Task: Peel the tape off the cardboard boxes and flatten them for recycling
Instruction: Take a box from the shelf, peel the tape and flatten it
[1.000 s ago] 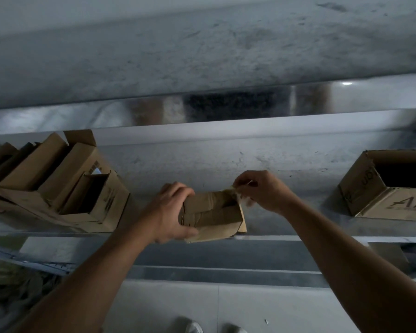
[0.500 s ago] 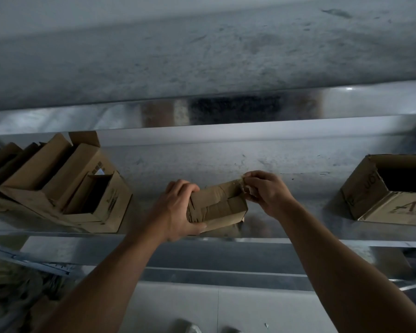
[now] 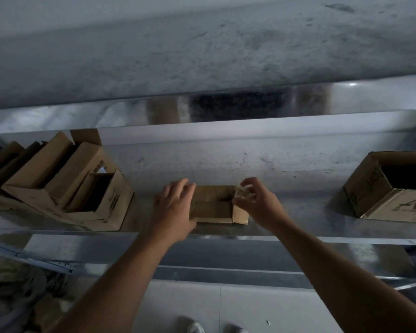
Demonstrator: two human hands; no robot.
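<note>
Small box [image 3: 214, 207] sits near the front edge of the steel desk [image 3: 298, 169], dead centre between the 2 hands. Left hand [image 3: 175, 207] grips its 9 o'clock end, fingers draped over the top and thumb against the near side; likely an anchor so the box does not slide under the pull. Right hand [image 3: 255, 203] works at the 3 o'clock end, fingers closed in a pinch on a pale strip of tape [image 3: 244, 189] at the far corner. Judging by the raised pinch, the strip is coming off up and away.

Pile of boxes [image 3: 65, 186] leans at 9 o'clock; open box [image 3: 394, 186] stands at 3 o'clock, both well apart from the work.

Change from 0.5 s ago: the box was tilted, near edge raised; now it lies flat on the desk. Left fingers have loosened and spread. Right pinch holds at the same corner.
</note>
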